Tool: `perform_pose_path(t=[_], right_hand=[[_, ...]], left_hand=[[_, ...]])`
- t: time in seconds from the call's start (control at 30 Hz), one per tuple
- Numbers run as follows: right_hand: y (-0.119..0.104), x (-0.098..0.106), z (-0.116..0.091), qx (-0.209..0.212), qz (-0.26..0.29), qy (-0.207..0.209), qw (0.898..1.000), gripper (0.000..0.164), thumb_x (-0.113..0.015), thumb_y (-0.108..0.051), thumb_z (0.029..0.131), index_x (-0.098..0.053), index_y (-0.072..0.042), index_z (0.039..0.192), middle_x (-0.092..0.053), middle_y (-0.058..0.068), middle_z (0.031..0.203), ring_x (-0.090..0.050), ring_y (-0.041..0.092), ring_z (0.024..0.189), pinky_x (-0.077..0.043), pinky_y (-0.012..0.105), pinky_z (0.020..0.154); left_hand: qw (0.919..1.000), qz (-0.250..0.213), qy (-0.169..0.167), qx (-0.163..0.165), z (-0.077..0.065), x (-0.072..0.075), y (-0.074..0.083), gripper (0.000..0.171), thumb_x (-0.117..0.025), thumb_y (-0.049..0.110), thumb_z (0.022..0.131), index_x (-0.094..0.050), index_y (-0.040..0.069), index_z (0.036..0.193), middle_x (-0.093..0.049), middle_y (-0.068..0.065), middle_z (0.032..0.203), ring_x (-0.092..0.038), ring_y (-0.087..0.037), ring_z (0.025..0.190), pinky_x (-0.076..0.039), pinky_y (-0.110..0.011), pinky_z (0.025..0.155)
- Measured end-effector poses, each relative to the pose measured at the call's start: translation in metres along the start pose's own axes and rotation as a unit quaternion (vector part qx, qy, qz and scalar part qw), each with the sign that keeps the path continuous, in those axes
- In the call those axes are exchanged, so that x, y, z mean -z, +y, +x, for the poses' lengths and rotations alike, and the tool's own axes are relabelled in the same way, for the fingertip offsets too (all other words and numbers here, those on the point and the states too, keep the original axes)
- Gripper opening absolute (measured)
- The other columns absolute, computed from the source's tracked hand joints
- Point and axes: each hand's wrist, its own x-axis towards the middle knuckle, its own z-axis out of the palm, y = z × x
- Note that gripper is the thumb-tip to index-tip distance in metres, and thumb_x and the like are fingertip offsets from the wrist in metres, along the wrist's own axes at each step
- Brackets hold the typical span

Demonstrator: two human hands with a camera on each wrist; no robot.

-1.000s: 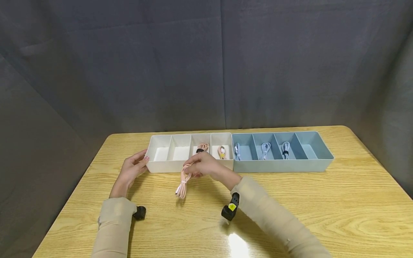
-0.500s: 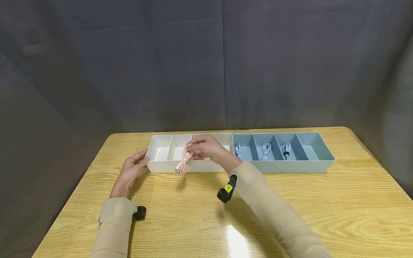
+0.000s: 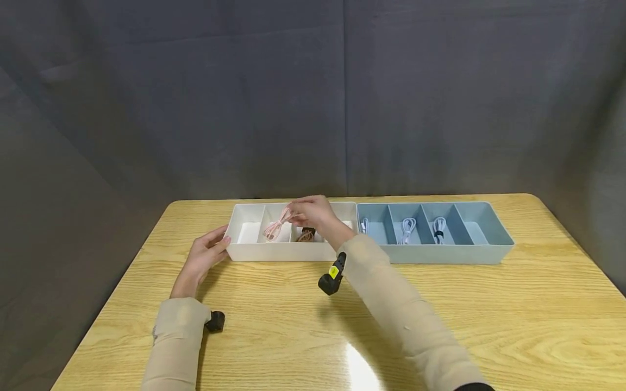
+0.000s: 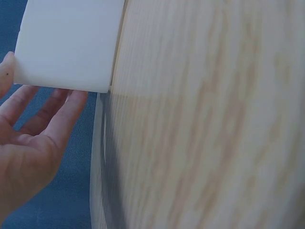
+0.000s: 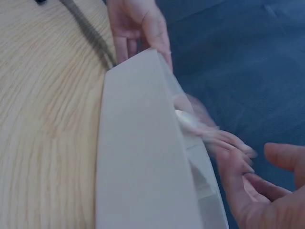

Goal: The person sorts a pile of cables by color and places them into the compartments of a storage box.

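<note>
A bundled pink charging cable (image 3: 277, 224) hangs slanted over the second compartment from the left of a white divided box (image 3: 279, 252). At its upper end is my right hand (image 3: 317, 213). In the right wrist view the blurred cable (image 5: 221, 138) lies across the stretched fingers, and the thumb (image 5: 281, 155) stands apart from it. My left hand (image 3: 207, 252) rests against the box's left end. Its nearly straight fingers (image 4: 62, 119) touch the end wall in the left wrist view, with the thumb near the rim.
A dark-banded brownish cable (image 3: 306, 234) lies in the white box's third compartment. A blue-grey divided box (image 3: 440, 254) adjoins on the right, with pale cables, one of them a white bundle (image 3: 407, 228). Both stand on a wooden table (image 3: 274, 326) before a dark curtain (image 3: 244, 108).
My right hand has lifted the pink cable from in front of the white box and carried it back over the second compartment. The thumb now stands away from the cable. My left hand stays put.
</note>
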Motion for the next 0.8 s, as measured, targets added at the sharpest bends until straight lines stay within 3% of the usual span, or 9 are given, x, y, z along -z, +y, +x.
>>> perform_pose_path(t=[0.17, 0.4, 0.6, 0.8], right_hand=[[0.007, 0.002, 0.000, -0.019, -0.012, 0.007, 1.000, 0.044, -0.058, -0.009, 0.090, -0.045, 0.004, 0.129, -0.053, 0.017, 0.124, -0.063, 0.029, 0.090, -0.054, 0.032, 0.074], [0.015, 0.006, -0.009, 0.011, -0.022, -0.012, 1.000, 0.039, -0.056, -0.010, 0.091, -0.050, 0.004, 0.126, -0.055, 0.018, 0.121, -0.062, 0.031, 0.095, -0.053, 0.036, 0.078], [0.012, 0.004, -0.020, 0.043, -0.037, -0.045, 0.997, 0.036, -0.057, -0.012, 0.090, -0.054, 0.004, 0.122, -0.056, 0.016, 0.118, -0.062, 0.030, 0.095, -0.052, 0.038, 0.080], [0.010, 0.009, -0.032, 0.059, -0.036, -0.069, 0.995, 0.032, -0.059, -0.008, 0.089, -0.056, 0.007, 0.117, -0.058, 0.021, 0.112, -0.063, 0.029, 0.091, -0.052, 0.038, 0.079]], left_hand=[[1.0000, -0.002, 0.002, 0.001, 0.001, -0.002, 0.000, 0.050, -0.049, 0.018, 0.095, -0.033, 0.003, 0.140, -0.033, -0.023, 0.139, -0.040, -0.035, 0.120, -0.041, -0.035, 0.094], [0.9998, 0.019, 0.000, 0.000, -0.001, 0.000, 0.004, 0.052, -0.050, 0.020, 0.095, -0.033, 0.002, 0.139, -0.035, -0.024, 0.137, -0.043, -0.034, 0.118, -0.042, -0.035, 0.093], [0.9971, 0.073, 0.016, -0.018, -0.002, 0.010, 0.006, 0.055, -0.052, 0.024, 0.093, -0.035, -0.005, 0.136, -0.041, -0.028, 0.129, -0.054, -0.021, 0.102, -0.049, -0.027, 0.083], [0.9856, 0.159, 0.043, -0.036, -0.016, 0.010, 0.025, 0.052, -0.047, 0.022, 0.096, -0.033, -0.007, 0.137, -0.041, -0.032, 0.128, -0.047, -0.041, 0.111, -0.046, -0.045, 0.088]])
